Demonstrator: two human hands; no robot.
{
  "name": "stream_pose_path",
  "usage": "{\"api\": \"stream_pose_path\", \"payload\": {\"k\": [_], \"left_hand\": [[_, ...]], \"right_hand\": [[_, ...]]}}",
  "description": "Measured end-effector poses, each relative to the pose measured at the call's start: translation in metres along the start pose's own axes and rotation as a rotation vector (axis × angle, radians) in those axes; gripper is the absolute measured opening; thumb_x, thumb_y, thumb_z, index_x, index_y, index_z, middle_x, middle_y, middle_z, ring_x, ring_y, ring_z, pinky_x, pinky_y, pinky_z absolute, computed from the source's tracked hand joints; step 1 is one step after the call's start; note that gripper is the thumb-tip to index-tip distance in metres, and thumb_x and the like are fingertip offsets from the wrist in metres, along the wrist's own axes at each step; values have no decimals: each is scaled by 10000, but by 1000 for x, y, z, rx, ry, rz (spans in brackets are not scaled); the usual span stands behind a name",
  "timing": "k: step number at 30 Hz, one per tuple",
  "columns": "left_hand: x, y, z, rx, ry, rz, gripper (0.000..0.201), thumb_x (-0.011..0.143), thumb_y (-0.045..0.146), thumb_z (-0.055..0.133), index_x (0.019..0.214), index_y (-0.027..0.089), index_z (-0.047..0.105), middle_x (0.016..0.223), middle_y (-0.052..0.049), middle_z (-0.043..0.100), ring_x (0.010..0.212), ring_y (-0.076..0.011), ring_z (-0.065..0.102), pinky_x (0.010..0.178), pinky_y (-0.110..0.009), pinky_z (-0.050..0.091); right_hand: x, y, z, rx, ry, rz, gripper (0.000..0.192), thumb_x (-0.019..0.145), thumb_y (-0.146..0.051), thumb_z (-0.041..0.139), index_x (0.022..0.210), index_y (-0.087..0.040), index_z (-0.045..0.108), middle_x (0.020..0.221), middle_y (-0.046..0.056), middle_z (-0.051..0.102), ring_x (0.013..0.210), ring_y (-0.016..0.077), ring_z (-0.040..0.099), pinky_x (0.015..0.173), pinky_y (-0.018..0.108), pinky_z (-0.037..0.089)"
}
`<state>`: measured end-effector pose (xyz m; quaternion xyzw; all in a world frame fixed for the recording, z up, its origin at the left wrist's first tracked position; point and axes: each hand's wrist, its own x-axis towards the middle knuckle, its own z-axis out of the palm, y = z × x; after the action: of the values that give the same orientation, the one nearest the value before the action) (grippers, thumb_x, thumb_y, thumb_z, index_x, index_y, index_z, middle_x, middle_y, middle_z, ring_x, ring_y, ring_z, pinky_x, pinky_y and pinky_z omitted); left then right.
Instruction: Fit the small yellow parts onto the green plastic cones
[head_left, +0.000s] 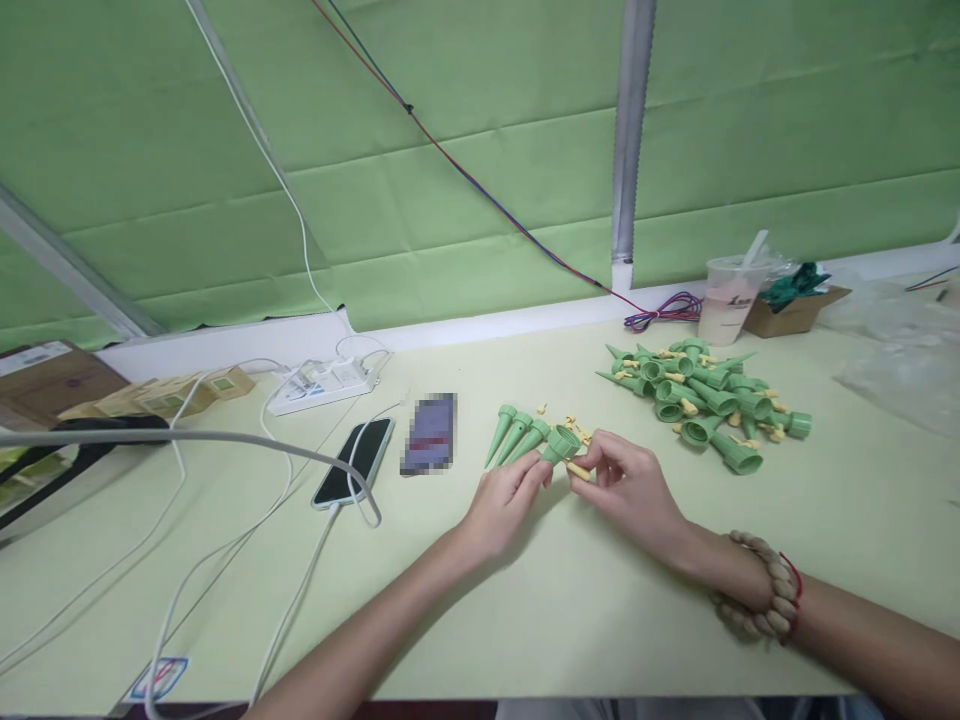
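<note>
A hollow, tapered cone of green plastic [561, 444] sits just above the worktop [675, 630], its wide ribbed mouth tipped up toward the person's right side. The left hand [506, 503] has its thumb and fingers closed around the narrower part. Right beside the mouth, the right hand [624, 487] pinches a slim pale-yellow plastic piece [577, 470] between thumb and fingertips, its other fingers curled in; whether piece and rim touch, I can't make out from here.

To my mind, the yellow piece could slip, since only the fingertips hold it, and the smooth cone could twist if the left grip loosens. A stray knuckle might also scatter the small yellow bits [574, 425] lying just beyond, or roll the three similar green cones [516, 432] lined up beside the left hand.

Farther right lies a heap of green cones mixed with yellow pieces [716, 395]. A clear plastic cup of pale pink drink [726, 308] stands close behind it; a knock there could wet the parts. Leftward are a dark-screened phone [358, 462], loose white cables and a white power strip [322, 385]. Green sheeting [480, 190] covers the wall behind.
</note>
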<state>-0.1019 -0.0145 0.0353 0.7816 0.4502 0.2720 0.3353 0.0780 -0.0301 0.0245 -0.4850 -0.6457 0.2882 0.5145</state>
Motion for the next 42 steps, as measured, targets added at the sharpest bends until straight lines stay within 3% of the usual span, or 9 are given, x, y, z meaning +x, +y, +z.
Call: {"api": "stream_pose_path", "payload": {"k": [5,11,17,24,26,31,34,38,42], "left_hand": [[2,-3,-2,-58,52,24,450,960,519,266,704,183,422,545,11,346,586,-135,389,559,-241,315],[1,-5,-4,3,22,28,485,962,538,203,732,176,431,527,21,381,538,-120,376,552,-243,316],[1,-6,-7,52,47,46,435,958,498,236,796,176,480,539,18,385,559,-133,404,561,-249,314],[1,-5,-4,84,45,-10,421,958,493,264,766,184,475,550,11,370,567,-139,400,564,-252,297],[1,-4,-5,66,53,-6,433,959,503,249,775,183,475,556,11,375,571,-138,398,564,-249,302],[1,-3,-7,37,63,12,443,956,508,230,728,182,424,563,14,379,557,-125,368,560,-249,308],[1,-3,-6,46,51,14,431,951,503,245,685,187,369,563,13,372,545,-121,349,551,-251,294],[1,-2,-5,67,48,1,413,945,511,293,714,189,412,574,15,374,542,-121,353,554,-251,286],[1,-3,-3,136,57,-5,391,939,490,329,704,187,405,581,14,365,546,-117,334,556,-250,268]], "right_hand": [[7,-3,-3,132,-252,221,330,710,-463,665,852,-173,598,886,35,605,497,83,490,472,237,394],[8,-6,-3,520,-517,418,521,744,-648,603,857,-141,653,868,46,583,499,69,501,394,192,383],[11,-7,-7,509,-470,396,433,715,-568,711,784,-143,669,743,18,583,477,47,435,412,168,354],[10,4,-6,126,-146,-34,307,771,-470,676,774,-173,750,823,76,659,507,97,486,456,243,393],[10,4,-5,170,-160,42,344,760,-500,685,793,-163,743,840,80,666,470,84,477,432,237,388],[11,-2,-6,435,-470,364,580,781,-674,586,906,-126,731,876,95,659,468,67,507,401,189,393],[11,-4,-9,612,-544,523,545,803,-640,589,974,-140,723,925,83,644,513,52,505,398,150,385],[12,-4,-10,607,-529,542,415,719,-493,743,957,-154,724,930,52,635,538,34,461,405,122,352],[13,-1,-6,389,-360,431,396,599,-417,822,832,-116,714,651,10,578,492,70,452,414,171,352]]}}
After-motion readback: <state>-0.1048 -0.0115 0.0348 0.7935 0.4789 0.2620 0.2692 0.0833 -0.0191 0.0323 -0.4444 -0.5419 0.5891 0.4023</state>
